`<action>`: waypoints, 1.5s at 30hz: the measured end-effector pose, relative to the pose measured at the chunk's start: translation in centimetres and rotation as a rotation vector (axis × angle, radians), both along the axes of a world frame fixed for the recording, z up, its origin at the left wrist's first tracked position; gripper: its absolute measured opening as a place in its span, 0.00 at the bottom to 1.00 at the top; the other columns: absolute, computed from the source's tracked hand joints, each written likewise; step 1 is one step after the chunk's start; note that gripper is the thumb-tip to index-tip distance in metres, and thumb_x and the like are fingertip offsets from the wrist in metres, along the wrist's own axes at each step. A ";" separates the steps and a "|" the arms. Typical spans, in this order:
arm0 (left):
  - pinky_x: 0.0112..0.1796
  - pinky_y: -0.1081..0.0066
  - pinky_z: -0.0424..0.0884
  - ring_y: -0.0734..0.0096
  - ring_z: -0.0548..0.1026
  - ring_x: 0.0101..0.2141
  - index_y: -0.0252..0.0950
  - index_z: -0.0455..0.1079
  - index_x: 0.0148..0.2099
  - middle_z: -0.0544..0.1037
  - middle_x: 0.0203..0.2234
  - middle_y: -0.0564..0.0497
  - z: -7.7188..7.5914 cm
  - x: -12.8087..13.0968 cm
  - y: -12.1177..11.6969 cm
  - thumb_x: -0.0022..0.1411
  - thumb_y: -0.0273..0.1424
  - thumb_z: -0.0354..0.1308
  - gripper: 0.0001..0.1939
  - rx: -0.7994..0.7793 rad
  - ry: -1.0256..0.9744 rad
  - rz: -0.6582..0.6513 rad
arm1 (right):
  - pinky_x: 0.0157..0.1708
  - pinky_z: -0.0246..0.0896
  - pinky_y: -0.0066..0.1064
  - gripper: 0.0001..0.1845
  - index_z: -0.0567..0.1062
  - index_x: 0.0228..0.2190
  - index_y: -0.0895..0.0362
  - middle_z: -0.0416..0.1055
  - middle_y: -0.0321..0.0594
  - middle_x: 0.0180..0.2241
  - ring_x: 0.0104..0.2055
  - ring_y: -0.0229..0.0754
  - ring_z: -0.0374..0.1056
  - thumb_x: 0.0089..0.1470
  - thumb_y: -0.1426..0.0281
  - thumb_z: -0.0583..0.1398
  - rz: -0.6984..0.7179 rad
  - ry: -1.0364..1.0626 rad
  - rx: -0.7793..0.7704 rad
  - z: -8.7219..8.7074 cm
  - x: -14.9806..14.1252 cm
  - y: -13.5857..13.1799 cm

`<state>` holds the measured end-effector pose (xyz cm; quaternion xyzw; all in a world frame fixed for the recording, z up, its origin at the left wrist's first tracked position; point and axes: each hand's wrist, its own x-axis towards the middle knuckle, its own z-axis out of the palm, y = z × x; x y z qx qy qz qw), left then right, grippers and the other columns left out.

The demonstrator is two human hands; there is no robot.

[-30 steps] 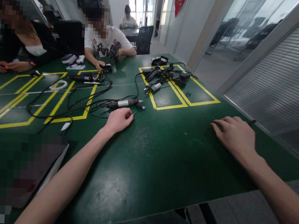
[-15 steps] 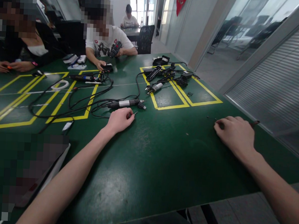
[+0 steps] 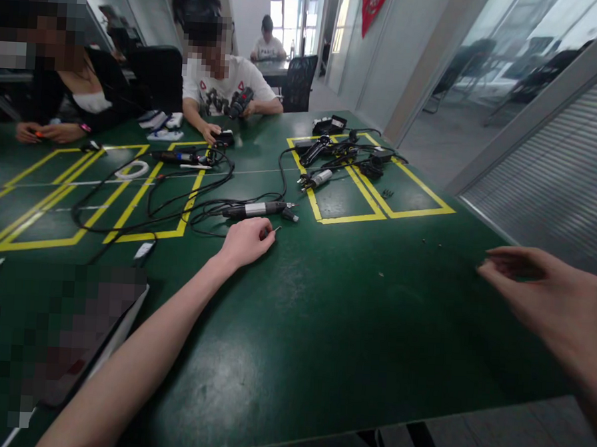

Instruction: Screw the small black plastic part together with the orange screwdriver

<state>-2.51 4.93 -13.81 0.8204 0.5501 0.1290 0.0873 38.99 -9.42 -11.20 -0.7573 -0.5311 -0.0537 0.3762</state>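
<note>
My left hand (image 3: 249,239) rests on the green table (image 3: 323,331), its thumb and forefinger pinched on a small thin metal piece (image 3: 278,229) too small to name. Just beyond it lies a black and silver electric screwdriver (image 3: 254,210) with its cord. My right hand (image 3: 550,283) is raised at the table's right side, thumb and fingertips pressed together. Whatever they pinch, if anything, is too small and blurred to make out. To the left of that hand, two tiny specks (image 3: 431,243) lie on the table.
Yellow tape (image 3: 422,213) frames areas holding black cords, adapters and a silver-ended tool (image 3: 322,178). Small dark pieces (image 3: 387,193) lie inside one frame. A blurred-out device (image 3: 97,333) sits by my left forearm. Across the table, a person (image 3: 236,80) holds a black tool; another sits left.
My right hand has moved right and closer to me, away from the two specks. The left hand keeps its place by the screwdriver. My view has shifted slightly left.
</note>
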 end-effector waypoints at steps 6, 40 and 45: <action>0.31 0.68 0.62 0.62 0.77 0.34 0.38 0.77 0.37 0.81 0.31 0.49 0.0 0.1 -0.1 0.68 0.35 0.56 0.10 0.015 0.006 0.002 | 0.31 0.70 0.46 0.20 0.80 0.21 0.49 0.80 0.43 0.25 0.32 0.59 0.77 0.29 0.47 0.67 -0.103 0.220 -0.040 0.8 0.4 -1.7; 0.32 0.68 0.64 0.62 0.78 0.34 0.38 0.77 0.37 0.81 0.32 0.48 0.1 0.0 -0.1 0.68 0.34 0.56 0.10 0.005 -0.017 -0.014 | 0.35 0.74 0.46 0.15 0.80 0.24 0.53 0.78 0.45 0.38 0.30 0.48 0.75 0.54 0.56 0.65 0.098 -0.391 0.400 -5.5 6.9 -0.2; 0.32 0.68 0.65 0.62 0.77 0.34 0.38 0.77 0.38 0.81 0.31 0.48 0.0 0.0 -0.1 0.68 0.35 0.56 0.10 0.011 -0.018 -0.014 | 0.35 0.74 0.49 0.15 0.80 0.23 0.52 0.77 0.46 0.38 0.31 0.49 0.75 0.52 0.55 0.65 0.101 -0.332 0.374 -5.6 7.0 -0.4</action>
